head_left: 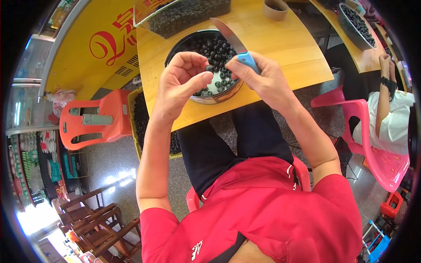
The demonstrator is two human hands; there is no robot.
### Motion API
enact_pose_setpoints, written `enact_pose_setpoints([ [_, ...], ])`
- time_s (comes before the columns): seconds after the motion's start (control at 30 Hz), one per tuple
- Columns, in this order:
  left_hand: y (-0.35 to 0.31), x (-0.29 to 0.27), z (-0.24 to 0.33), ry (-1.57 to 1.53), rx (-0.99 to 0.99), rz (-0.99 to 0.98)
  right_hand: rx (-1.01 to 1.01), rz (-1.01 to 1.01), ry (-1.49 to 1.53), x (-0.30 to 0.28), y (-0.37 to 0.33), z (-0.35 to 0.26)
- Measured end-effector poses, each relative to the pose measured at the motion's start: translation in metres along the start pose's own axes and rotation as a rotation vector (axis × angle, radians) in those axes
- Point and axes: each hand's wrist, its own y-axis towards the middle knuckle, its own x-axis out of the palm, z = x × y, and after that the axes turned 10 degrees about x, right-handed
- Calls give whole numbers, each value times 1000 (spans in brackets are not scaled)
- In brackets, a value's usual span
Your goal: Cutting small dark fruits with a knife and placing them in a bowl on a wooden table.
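Note:
My left hand [180,84] pinches a small dark round piece [209,68] between thumb and fingers, just over a round tub [215,99]. My right hand [265,78] is closed round the blue handle of a knife [229,36]; its blade points up and away to the left. Inside the tub lie many dark round pieces [214,50], some with a pale ring or spot; their exact kind is unclear. Part of the tub's pale bottom shows among them. Both hands hover above the tub's near part, apart from each other.
A clear container [188,16] of similar dark pieces stands at the table's [289,41] far left, a roll of tape [275,9] at the far edge. A yellow crate [139,118] sits below left, beside an orange chair [94,117]. Another person [390,116] sits right, near a full bowl [357,27].

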Motion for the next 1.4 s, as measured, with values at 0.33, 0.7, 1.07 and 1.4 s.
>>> enact_pose_setpoints([
  [0.33,-21,9,1,-133,61,105,18,-137,231,31,3,-14],
  [0.7,-27,16,-2,-55,24,173,183,-105,253,30,1,-22],
  [1.07,-31,18,-2,83,150,206,66,-55,57,26,3,-17],
  [1.4,-31,20,-5,-82,135,232,-556,119,-728,20,2,-7],
])
